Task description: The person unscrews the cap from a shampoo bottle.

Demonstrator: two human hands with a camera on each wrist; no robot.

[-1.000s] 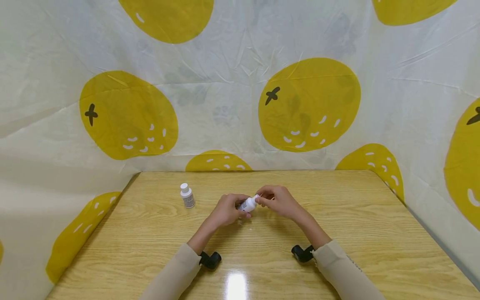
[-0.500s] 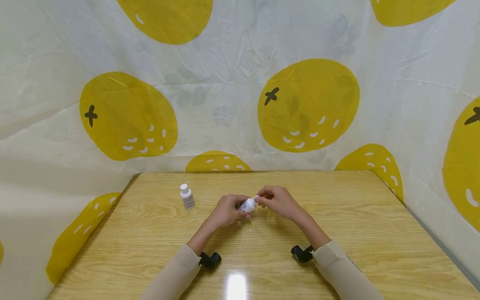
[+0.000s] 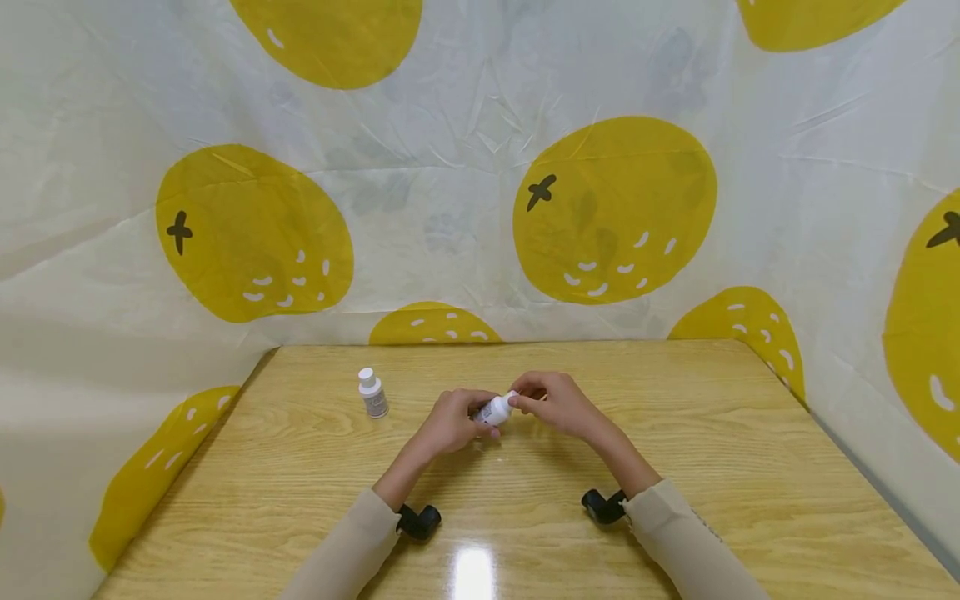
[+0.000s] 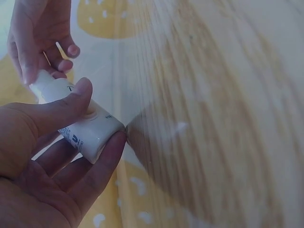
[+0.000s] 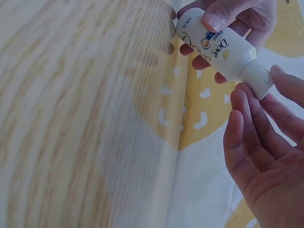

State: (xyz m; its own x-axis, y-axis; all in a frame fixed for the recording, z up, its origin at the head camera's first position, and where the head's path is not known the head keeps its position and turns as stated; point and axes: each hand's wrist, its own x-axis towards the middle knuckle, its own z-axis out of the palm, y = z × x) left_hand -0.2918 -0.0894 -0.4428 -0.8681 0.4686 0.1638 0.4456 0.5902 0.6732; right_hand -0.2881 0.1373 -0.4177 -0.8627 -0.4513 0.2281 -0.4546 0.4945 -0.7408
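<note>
A small white Dove bottle is held tilted above the table, its cap end pointing up and to the right. My left hand grips its body, thumb on one side and fingers on the other, as the left wrist view also shows. At the other end my right hand pinches the white cap between thumb and fingers. In the right wrist view the cap sits on the bottle's neck; whether it is loose I cannot tell. To the left, a second white bottle stands upright with its cap on.
Both hands are over a wood-grain table. A white cloth printed with yellow fruit hangs behind it and along the sides. Black wrist cameras sit under both sleeves.
Both hands keep their hold on the bottle and its cap, with only slight movement of the right fingers. The standing bottle stays in place.
</note>
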